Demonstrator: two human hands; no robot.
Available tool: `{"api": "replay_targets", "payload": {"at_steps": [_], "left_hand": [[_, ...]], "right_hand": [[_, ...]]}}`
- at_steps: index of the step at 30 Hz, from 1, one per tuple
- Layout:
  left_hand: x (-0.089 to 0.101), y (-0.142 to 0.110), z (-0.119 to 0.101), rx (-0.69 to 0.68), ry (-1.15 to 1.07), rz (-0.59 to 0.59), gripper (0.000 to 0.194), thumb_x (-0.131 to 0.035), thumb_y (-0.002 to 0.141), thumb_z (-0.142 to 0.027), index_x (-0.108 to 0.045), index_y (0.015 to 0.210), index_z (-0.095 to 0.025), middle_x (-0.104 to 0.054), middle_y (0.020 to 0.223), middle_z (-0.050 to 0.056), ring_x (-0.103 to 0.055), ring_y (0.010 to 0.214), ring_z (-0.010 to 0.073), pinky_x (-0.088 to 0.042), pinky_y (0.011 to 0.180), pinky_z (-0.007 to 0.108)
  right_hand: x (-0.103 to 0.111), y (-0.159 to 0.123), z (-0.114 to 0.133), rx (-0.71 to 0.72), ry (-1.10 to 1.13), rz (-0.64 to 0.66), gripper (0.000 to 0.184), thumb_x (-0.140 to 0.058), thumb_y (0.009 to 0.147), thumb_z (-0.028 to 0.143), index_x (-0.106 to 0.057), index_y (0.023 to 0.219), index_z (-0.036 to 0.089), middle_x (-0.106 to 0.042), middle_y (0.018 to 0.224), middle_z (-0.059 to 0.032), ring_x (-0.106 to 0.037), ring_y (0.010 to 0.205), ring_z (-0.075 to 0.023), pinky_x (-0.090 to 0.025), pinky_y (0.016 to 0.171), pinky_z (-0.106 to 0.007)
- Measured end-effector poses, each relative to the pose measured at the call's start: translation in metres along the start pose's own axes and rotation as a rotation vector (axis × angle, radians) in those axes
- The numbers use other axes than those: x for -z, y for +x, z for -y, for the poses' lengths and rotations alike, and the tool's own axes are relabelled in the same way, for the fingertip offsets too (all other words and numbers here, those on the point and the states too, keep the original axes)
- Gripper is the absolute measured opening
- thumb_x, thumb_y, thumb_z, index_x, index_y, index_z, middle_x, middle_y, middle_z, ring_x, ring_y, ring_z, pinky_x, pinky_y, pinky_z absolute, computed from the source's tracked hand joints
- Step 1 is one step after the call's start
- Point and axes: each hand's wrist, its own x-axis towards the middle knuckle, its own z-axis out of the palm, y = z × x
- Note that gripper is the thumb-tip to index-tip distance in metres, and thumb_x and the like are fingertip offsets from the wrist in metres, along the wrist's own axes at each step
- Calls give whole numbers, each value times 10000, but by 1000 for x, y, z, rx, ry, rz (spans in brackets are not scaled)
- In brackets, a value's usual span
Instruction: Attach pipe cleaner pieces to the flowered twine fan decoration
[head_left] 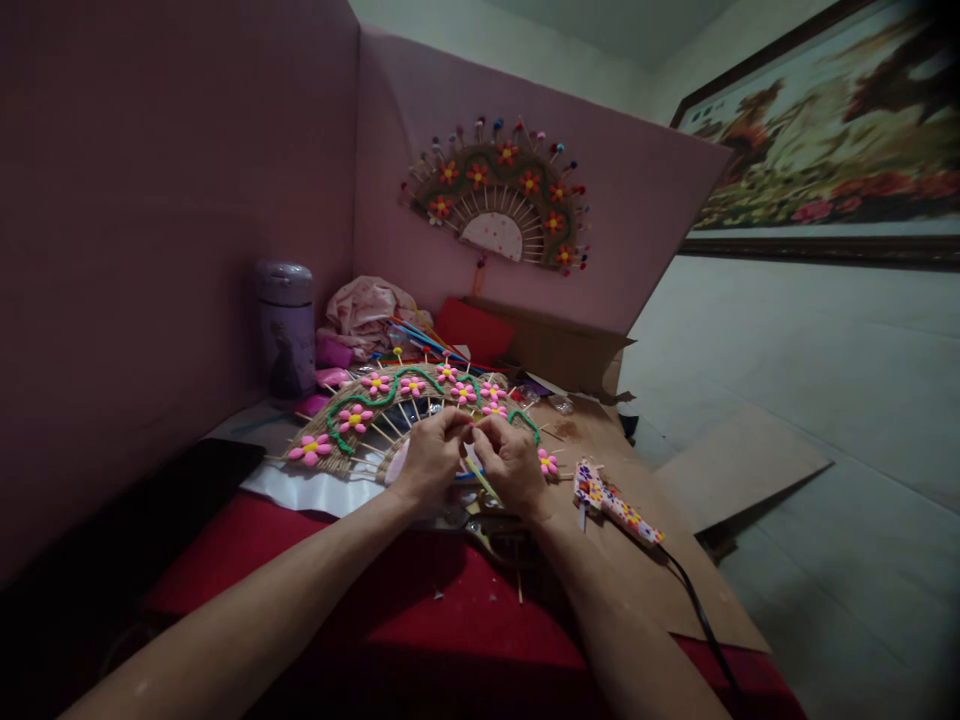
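My left hand (433,452) and my right hand (511,458) meet at the fingertips above the lower middle of a fan-shaped craft. Both are closed in a pinch around something tiny and reddish, too small to name. Below my right fingers runs a thin yellow strip (481,478); whether that hand holds it I cannot tell. The fan (315,432) lies on the table, made of twine-wrapped card and thin sticks, with pink flowers (355,419) and a green wavy cord (397,388). My hands hide part of its pale base. Scissors (491,540) lie beneath my right wrist.
A flower-patterned glue gun (616,505) with a black cord rests on cardboard (690,590) at right. Behind the fan are a purple flask (286,330), crumpled pink cloth (371,310) and red paper (472,333). Another fan (491,205) hangs on the pink panel. Red cloth (360,600) covers the table.
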Motion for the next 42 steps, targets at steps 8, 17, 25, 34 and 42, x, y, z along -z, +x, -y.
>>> {"api": "replay_targets", "payload": {"at_steps": [8,17,25,34,42], "left_hand": [[11,7,-5,-29,186,164,126,-478,774,-134,-563,683,-158,-584,583,2,-516,524,110,-365,518,214],[14,8,-2,-100,436,312,184,-399,858,-237,-519,729,-183,-580,624,1,-505,561,120,-349,564,235],[23,15,4,-193,300,570,316,-307,906,-381,-497,751,-182,-537,620,-17,-469,551,104,-360,556,221],[24,12,-12,-208,315,653,354,-290,896,-397,-477,690,-179,-492,618,-12,-442,573,111,-351,563,227],[19,10,-11,-213,430,515,270,-315,854,-279,-491,681,-173,-504,662,-5,-444,632,125,-346,607,244]], "right_hand": [[7,2,-3,-14,-225,129,230,-386,911,290,-577,821,199,-650,720,-25,-587,661,-144,-309,582,-228],[20,5,-4,96,-248,207,202,-425,873,252,-572,748,192,-587,620,0,-507,565,-117,-261,545,-224],[36,9,-3,98,-82,354,217,-394,881,244,-528,724,177,-550,639,8,-461,588,-102,-291,571,-204],[36,10,-5,69,9,418,189,-409,849,202,-540,717,171,-549,654,11,-453,604,-98,-310,587,-204],[20,8,-11,31,91,283,190,-410,790,201,-470,611,180,-440,563,38,-387,544,-90,-286,539,-201]]}}
